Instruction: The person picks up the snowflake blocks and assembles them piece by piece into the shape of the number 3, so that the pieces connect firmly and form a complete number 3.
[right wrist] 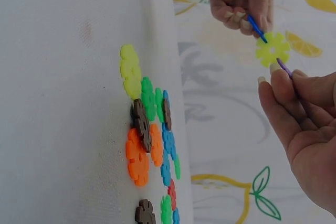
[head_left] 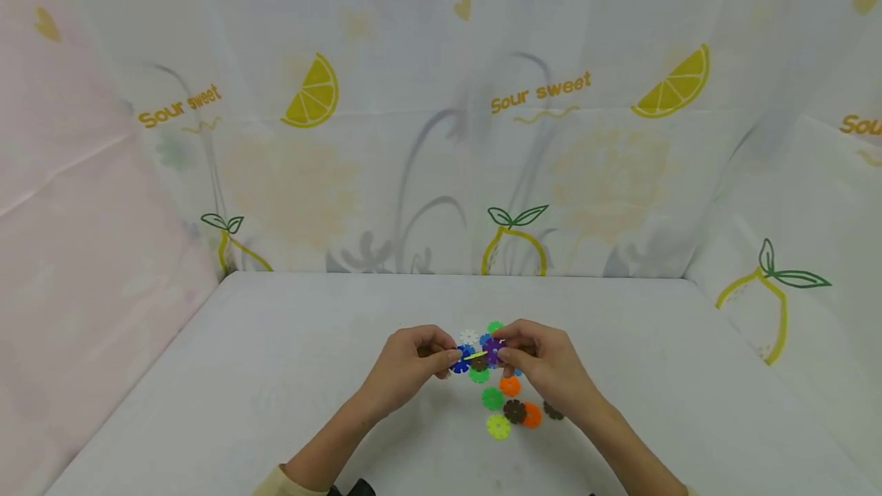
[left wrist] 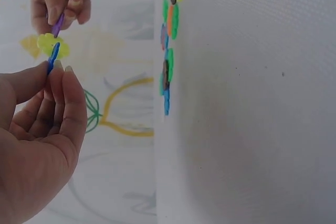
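Above the table, my left hand (head_left: 406,366) pinches a dark blue notched plastic disc (head_left: 460,360) between thumb and fingers. My right hand (head_left: 544,358) pinches a purple notched disc (head_left: 492,350) the same way. Between the two sits a yellow notched disc (right wrist: 272,49), seen nearly edge-on from the head. In the right wrist view the blue disc meets one side of the yellow disc's rim and the purple disc meets the other, so the three form a short chain. Both wrist views show it raised well off the table.
Loose notched discs lie on the white table (head_left: 276,373) beneath and in front of the hands: a yellow one (head_left: 498,427), a brown one (head_left: 514,412), an orange one (head_left: 510,386), a green one (head_left: 492,398) and several more. A lemon-printed curtain (head_left: 413,174) stands behind the table.
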Demonstrator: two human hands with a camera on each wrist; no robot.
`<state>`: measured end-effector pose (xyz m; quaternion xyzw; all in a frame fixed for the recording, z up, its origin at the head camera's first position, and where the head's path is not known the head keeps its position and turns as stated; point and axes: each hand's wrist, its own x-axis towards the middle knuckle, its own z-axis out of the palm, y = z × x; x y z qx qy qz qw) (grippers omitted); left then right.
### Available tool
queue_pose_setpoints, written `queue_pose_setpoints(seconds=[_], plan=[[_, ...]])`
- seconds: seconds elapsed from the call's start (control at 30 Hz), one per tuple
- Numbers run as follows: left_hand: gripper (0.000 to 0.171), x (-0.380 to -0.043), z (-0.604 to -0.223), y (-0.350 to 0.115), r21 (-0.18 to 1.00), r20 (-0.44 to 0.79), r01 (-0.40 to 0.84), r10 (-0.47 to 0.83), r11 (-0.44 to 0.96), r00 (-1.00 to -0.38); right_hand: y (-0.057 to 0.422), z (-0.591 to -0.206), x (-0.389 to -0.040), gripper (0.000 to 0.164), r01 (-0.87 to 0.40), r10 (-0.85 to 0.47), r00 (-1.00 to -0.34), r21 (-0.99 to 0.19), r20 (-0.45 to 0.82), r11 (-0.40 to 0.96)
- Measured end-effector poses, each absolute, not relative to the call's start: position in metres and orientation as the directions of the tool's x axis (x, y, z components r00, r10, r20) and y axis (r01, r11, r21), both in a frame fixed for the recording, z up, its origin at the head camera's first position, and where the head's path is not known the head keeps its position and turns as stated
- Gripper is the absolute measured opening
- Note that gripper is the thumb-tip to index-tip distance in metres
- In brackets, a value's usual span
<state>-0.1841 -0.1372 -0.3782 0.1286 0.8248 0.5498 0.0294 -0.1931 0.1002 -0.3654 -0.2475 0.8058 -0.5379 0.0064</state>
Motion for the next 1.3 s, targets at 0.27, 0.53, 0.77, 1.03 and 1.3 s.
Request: queue_pose_setpoints(seconds=[0.27,0.53,0.77,1.03,1.3], plan=[[0.011,-0.185,-0.379,-0.138,0.907,0.148,0.222,0.222,0.358,-0.964,0.098,-0.365,-0.193,0.012,-0.423,-0.41,-0.864,-0.865,0.294,0.271],[0.009,-0.182,-0.376,-0.133,0.913,0.169,0.23,0.199,0.337,-0.965,0.097,-0.363,-0.19,0.013,-0.431,-0.394,-0.864,-0.864,0.313,0.26],[0.005,-0.182,-0.379,-0.13,0.9,0.185,0.238,0.174,0.365,-0.967,0.097,-0.364,-0.19,0.013,-0.444,-0.398,-0.859,-0.856,0.323,0.264],[0.004,-0.18,-0.382,-0.128,0.909,0.183,0.226,0.153,0.35,-0.971,0.097,-0.367,-0.19,0.013,-0.433,-0.39,-0.866,-0.859,0.313,0.274],[0.005,-0.178,-0.383,-0.126,0.904,0.193,0.232,0.143,0.359,-0.971,0.096,-0.369,-0.19,0.013,-0.411,-0.384,-0.877,-0.866,0.289,0.287]])
